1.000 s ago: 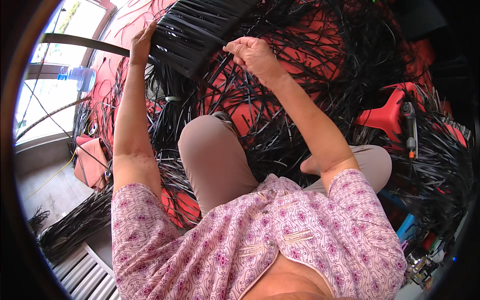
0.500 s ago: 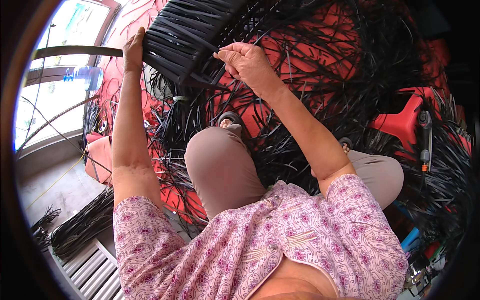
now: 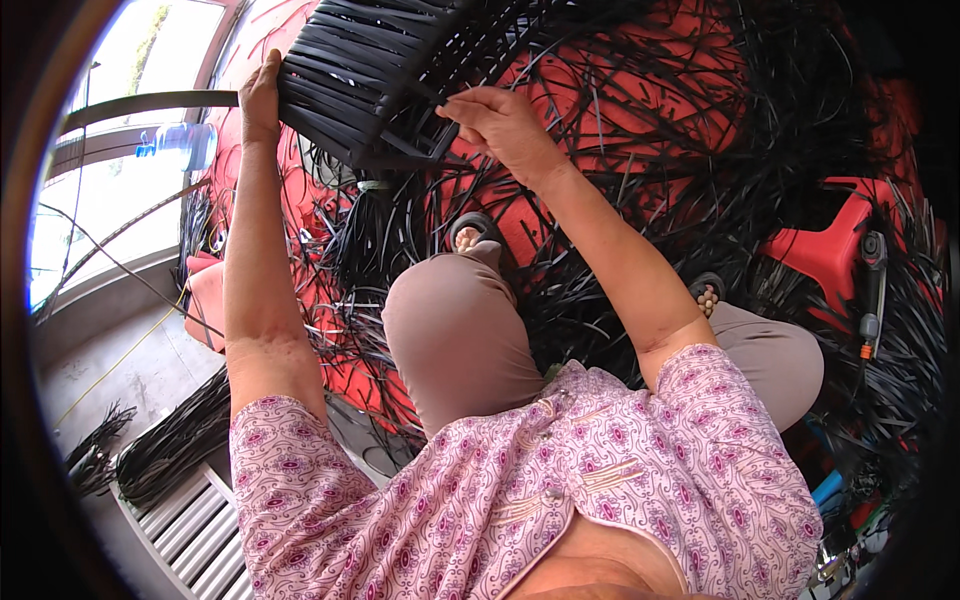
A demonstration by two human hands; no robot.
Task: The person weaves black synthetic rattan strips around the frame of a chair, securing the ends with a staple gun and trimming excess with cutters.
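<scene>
A black woven piece [image 3: 345,75], wrapped with flat plastic strips, stands tilted at the top of the view, with an open lattice side to the right. My left hand [image 3: 261,105] is closed on its left edge, thumb up along the side. From behind that hand a dark flat band [image 3: 150,98] reaches out to the left. My right hand [image 3: 500,128] is closed in a pinch by the lattice side's near edge. A black strip appears to be between its fingertips, though the dark background partly hides it.
Loose black strips [image 3: 640,190] cover the red floor covering [image 3: 660,60]. At the right stand a red plastic stool [image 3: 825,245] and a grey tool with an orange tip [image 3: 872,290]. A strip bundle [image 3: 175,440] lies by a slatted grey rack [image 3: 195,530]. A clear bottle [image 3: 185,147] is near the window.
The woven piece has turned slightly, showing more of its lattice side. My right hand has shifted a little to the right, still pinched. My left hand keeps its hold.
</scene>
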